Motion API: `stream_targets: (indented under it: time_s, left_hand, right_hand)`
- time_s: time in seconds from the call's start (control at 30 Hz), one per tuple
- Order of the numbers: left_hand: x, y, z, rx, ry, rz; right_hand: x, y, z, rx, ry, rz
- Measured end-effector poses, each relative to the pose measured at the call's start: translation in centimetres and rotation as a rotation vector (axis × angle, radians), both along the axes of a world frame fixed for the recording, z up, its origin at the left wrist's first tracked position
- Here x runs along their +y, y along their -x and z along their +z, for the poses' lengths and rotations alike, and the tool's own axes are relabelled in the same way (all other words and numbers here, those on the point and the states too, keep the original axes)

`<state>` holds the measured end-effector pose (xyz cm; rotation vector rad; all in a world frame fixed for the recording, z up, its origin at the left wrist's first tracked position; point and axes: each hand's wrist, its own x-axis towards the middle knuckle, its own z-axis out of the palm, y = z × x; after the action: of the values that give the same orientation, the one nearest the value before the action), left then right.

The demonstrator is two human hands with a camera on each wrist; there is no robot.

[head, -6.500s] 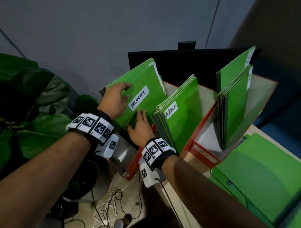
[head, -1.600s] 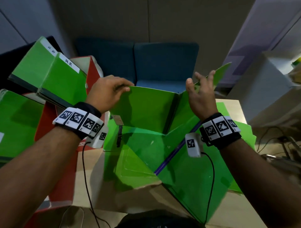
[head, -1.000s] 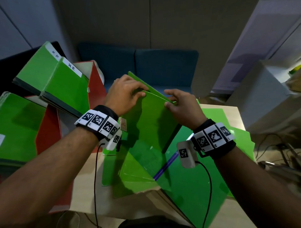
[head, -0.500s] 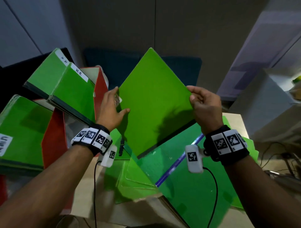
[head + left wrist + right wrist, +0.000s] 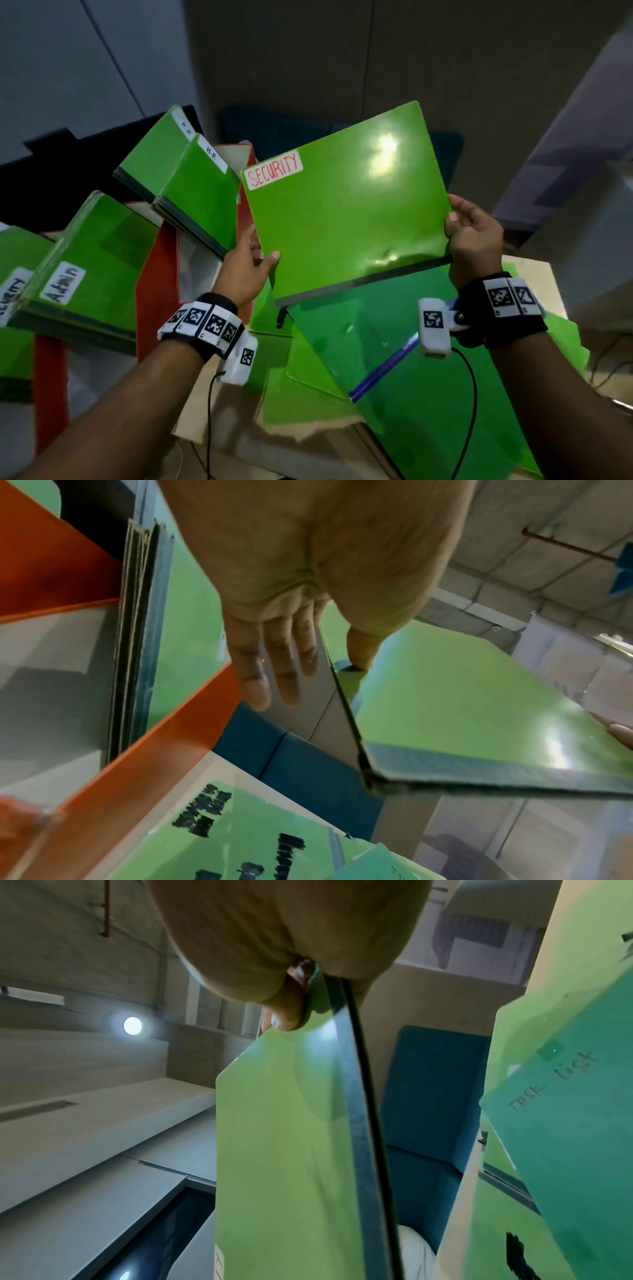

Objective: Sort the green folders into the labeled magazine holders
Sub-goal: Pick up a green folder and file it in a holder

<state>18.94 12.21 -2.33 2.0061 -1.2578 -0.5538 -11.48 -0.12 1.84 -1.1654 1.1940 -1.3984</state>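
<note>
I'm holding the SECURITY folder [image 5: 346, 205] up in the air in front of me, above the worktop [image 5: 219, 407], face toward me, red-lettered label [image 5: 274, 169] at its upper left corner

Left hand [image 5: 245, 270] is taking the lower left edge: thumb on the front, fingers [image 5: 274, 656] lying straight behind, grip clamped on the folder. Right hand [image 5: 474, 236] is pinching the right edge, thumb in front, fingers curled behind

Handling, as I'm judging it: thin, light, glossy cover catching the light, so probably slippery; it's staying flat between the two edge grips, so fairly stiff. Opposite edges seem the place to hold it; one corner alone might let it sag or slide

Holders: red magazine holders [image 5: 156, 274] are standing to my left, each leaning with green folders in it. Nearest one is carrying the HR folders [image 5: 198, 192]; the next one along is holding the Admin folders [image 5: 99, 260]; at the far left edge another folder labelled SECURITY [image 5: 12, 294] is showing, its holder mostly out of view – likely where this one is going

More loose green folders [image 5: 404, 387] are lying spread on the worktop under my hands, not yet sorted
</note>
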Motion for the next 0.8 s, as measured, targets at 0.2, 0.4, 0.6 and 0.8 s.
stream_targets:
  time_s: [0.2, 0.4, 0.6, 0.8]
  left_hand:
    - [2.2, -1.4, 1.9, -0.038, -0.017, 0.053]
    - [4.9, -4.6, 5.4, 0.039, 0.202, 0.222]
    - [8.0, -8.6, 9.2, -0.103, 0.332, 0.279]
    - [13.0, -13.6, 11.9, -0.207, 0.352, 0.368]
  right_hand:
    - [-0.9, -3.4, -1.7, -0.086, -0.115, -0.007]
    - [-0.3, -9.1, -3.1, -0.035, -0.1, 0.073]
    - [1.0, -15.6, -3.0, 0.104, -0.107, 0.277]
    - [3.7, -21.3, -2.3, 0.195, -0.06, 0.523]
